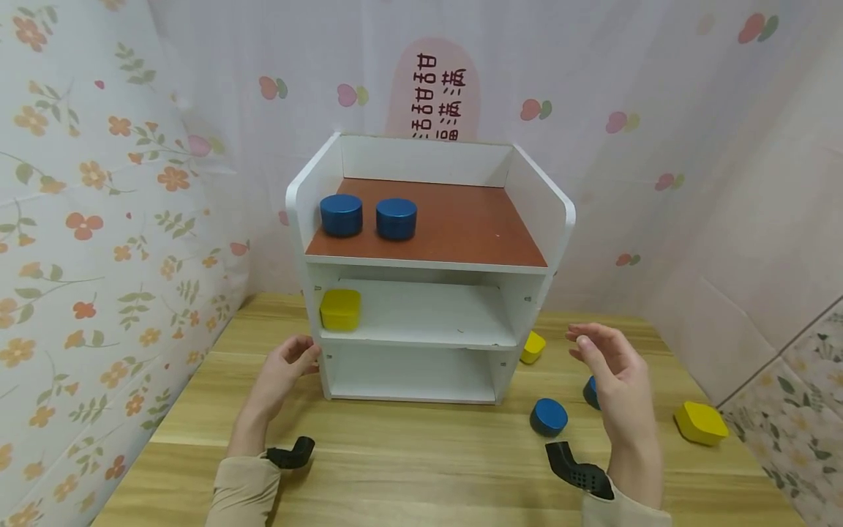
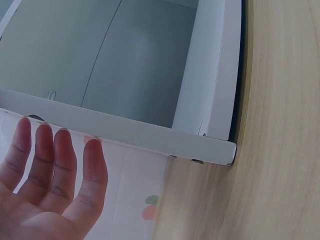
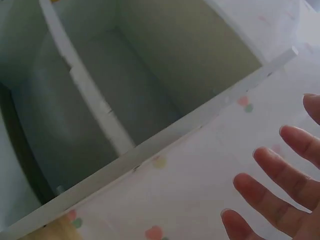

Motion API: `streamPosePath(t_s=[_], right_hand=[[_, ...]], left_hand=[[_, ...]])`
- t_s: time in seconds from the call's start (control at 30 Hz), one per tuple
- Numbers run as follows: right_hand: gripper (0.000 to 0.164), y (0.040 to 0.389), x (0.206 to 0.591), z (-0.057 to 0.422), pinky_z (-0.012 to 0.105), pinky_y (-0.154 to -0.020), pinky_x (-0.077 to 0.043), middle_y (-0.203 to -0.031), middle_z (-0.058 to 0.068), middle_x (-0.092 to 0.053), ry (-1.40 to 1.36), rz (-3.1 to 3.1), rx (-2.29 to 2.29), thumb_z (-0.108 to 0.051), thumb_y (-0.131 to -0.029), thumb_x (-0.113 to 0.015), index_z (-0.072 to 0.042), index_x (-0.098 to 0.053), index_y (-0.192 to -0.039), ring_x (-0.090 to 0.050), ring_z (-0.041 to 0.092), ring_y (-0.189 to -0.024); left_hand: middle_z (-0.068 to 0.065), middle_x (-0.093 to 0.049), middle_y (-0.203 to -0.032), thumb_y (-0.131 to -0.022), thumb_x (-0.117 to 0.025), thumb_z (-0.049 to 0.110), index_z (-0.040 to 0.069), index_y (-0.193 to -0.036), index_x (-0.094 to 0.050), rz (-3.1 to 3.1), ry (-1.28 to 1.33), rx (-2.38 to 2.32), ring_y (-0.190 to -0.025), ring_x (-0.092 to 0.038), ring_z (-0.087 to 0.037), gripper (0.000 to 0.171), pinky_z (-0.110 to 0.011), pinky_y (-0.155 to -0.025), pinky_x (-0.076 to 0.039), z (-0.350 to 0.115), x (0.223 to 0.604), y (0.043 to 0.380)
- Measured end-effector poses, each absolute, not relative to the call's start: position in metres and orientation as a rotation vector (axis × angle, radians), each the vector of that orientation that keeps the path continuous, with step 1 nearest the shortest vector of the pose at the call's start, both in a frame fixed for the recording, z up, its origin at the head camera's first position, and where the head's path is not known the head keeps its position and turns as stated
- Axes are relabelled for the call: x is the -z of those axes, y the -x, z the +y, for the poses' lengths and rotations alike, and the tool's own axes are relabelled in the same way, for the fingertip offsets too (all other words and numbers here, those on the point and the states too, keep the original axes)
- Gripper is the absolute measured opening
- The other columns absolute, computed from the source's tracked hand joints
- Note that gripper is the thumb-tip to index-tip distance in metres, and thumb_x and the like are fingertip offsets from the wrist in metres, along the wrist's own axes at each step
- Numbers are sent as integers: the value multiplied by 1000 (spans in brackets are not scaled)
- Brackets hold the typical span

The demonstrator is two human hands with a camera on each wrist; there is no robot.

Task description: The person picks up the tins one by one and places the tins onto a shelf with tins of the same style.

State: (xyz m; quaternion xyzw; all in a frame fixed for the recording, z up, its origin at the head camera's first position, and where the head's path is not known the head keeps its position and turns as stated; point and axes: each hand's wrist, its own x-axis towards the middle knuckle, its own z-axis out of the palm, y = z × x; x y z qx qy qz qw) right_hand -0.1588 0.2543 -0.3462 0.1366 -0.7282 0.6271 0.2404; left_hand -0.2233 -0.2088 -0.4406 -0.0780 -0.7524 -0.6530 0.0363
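Observation:
A white shelf unit (image 1: 421, 341) with a brown top stands in the middle of the table. My left hand (image 1: 282, 372) is beside its lower left side. In the left wrist view, my extended fingers (image 2: 92, 165) reach right to the edge of the white side panel (image 2: 125, 121). Off to the right of the unit, my right hand (image 1: 615, 377) holds nothing. Its fingers (image 3: 272, 162) are spread apart from the panel in the right wrist view. A blue round tin (image 1: 549, 417) lies left of that hand, and another blue tin (image 1: 591, 394) is partly hidden behind it.
On the unit's top sit two blue tins, one at the left (image 1: 341, 215) and one beside it (image 1: 396, 219). A yellow square tin (image 1: 340, 309) occupies the middle shelf. Two more yellow tins lie on the table, one by the unit (image 1: 533, 348), one far right (image 1: 701, 423).

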Motion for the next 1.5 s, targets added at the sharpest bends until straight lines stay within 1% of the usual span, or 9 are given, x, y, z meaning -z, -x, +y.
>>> streamPosePath(t_s=[0.33,0.5,0.77,0.97,1.07,1.13,1.23,1.4,1.5], right_hand=[[28,161,387,263,20,-88,-50,-115,4,-61,-302,-2076,-1760,-7,-101,-53,11,-50,-123,-57,19,-109],[33,165,410,273,26,-87,-53,-117,2,-61,-233,-2079,-1935,-9,-102,-53,12,-46,-126,-58,21,-110],[38,170,445,287,30,-85,-54,-123,1,-55,-64,-2233,-1956,-15,-99,-60,4,-47,-130,-57,17,-110],[39,172,453,291,23,-84,-52,-127,-2,-50,3,-2302,-1929,-14,-97,-64,-1,-49,-131,-55,11,-108],[46,172,453,292,28,-91,-45,-135,4,-46,66,-2392,-1879,-19,-96,-65,-2,-46,-135,-49,17,-115],[53,171,453,293,37,-98,-39,-140,9,-41,92,-2445,-1856,-22,-95,-67,-2,-43,-138,-43,23,-120],[60,171,454,295,50,-100,-34,-144,15,-37,103,-2508,-1833,-26,-93,-70,-2,-41,-140,-37,31,-125],[63,171,461,304,47,-96,-44,-144,19,-40,129,-2642,-1768,-28,-91,-72,-1,-44,-140,-40,36,-128],[66,172,467,308,49,-96,-45,-145,22,-39,123,-2732,-1729,-27,-89,-73,-1,-42,-141,-42,41,-127]], left_hand=[[-17,-59,-112,-100,-59,24,-8,-119,-53,-2306,248,2007,-99,-59,-14,38,-29,-85,-54,-209,441,224],[-17,-59,-111,-100,-59,23,-8,-119,-53,-2301,250,2009,-99,-59,-14,37,-29,-86,-54,-208,441,224],[-16,-59,-111,-100,-59,23,-8,-117,-53,-2294,253,2021,-100,-58,-15,36,-34,-88,-54,-208,445,223],[-13,-58,-110,-101,-58,21,-8,-119,-53,-2290,225,2033,-100,-57,-13,35,-36,-89,-53,-210,445,222],[-14,-58,-111,-101,-58,22,-7,-119,-52,-2293,227,2032,-101,-57,-14,36,-37,-90,-53,-210,444,222],[-15,-58,-112,-101,-58,23,-8,-119,-52,-2297,230,2027,-101,-57,-15,36,-38,-90,-53,-210,444,222],[-16,-58,-112,-100,-58,24,-8,-119,-52,-2300,233,2018,-100,-57,-15,37,-38,-89,-53,-211,445,224],[-15,-59,-111,-100,-59,27,-7,-117,-53,-2309,237,2007,-100,-58,-16,39,-34,-87,-54,-211,446,226],[-15,-59,-112,-100,-59,28,-7,-118,-53,-2316,249,2002,-101,-58,-16,40,-33,-87,-54,-211,446,227]])
